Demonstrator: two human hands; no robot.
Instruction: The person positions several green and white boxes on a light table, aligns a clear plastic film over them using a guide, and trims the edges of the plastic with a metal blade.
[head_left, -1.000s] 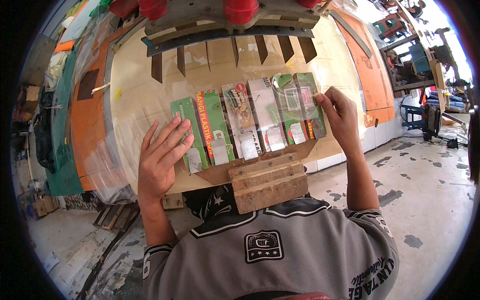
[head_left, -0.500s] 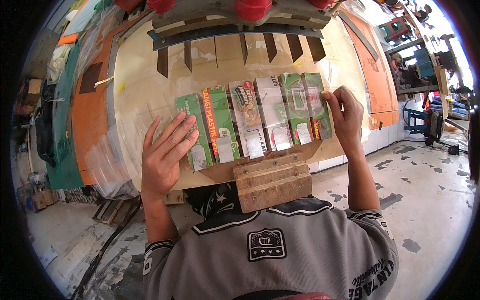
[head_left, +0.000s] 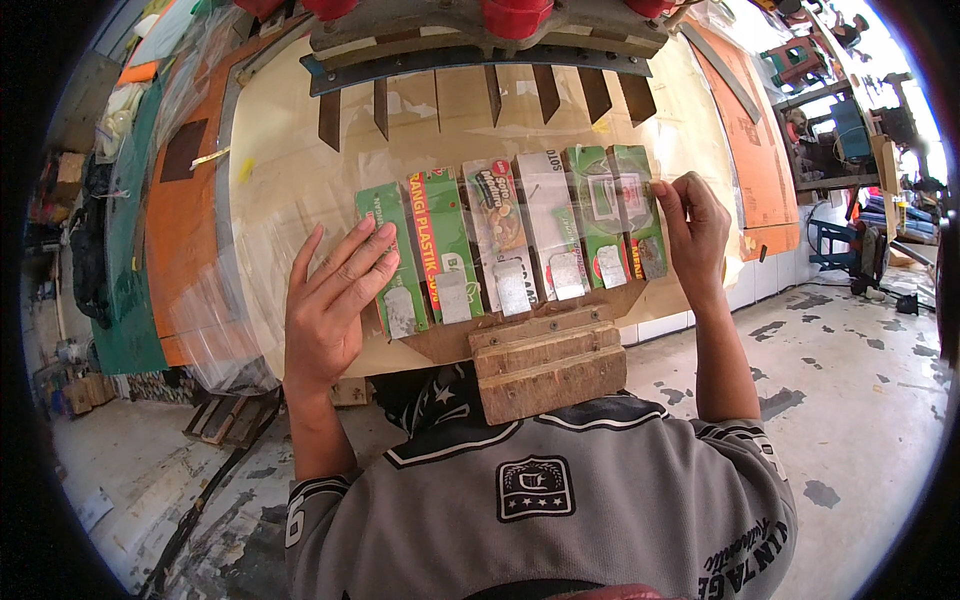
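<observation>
A row of several printed cardboard strips (head_left: 437, 245), mostly green and white, lies side by side on a brown board with a wooden block (head_left: 548, 362) at its near edge. Thin clear plastic sheet (head_left: 320, 195) lies across the strips and spreads left, catching the light. My left hand (head_left: 338, 300) rests on it with fingers spread, the fingertips at the leftmost strip. At the far right strip, my right hand (head_left: 694, 228) is closed, thumb against bent forefinger, in a pinch at what looks like the sheet's edge. Its other fingers are curled in.
Beyond the strips, a metal bar with several dark upright blades (head_left: 494, 95) hangs under a machine head with red knobs (head_left: 516, 16). A cream sheet (head_left: 270, 130) covers the table's middle, with orange surface (head_left: 765, 190) on both sides. Clear plastic (head_left: 215, 340) droops over the near left edge.
Both hands keep their places on the sheet and at the strips' right edge. The whole picture has shifted very slightly; nothing has been let go.
</observation>
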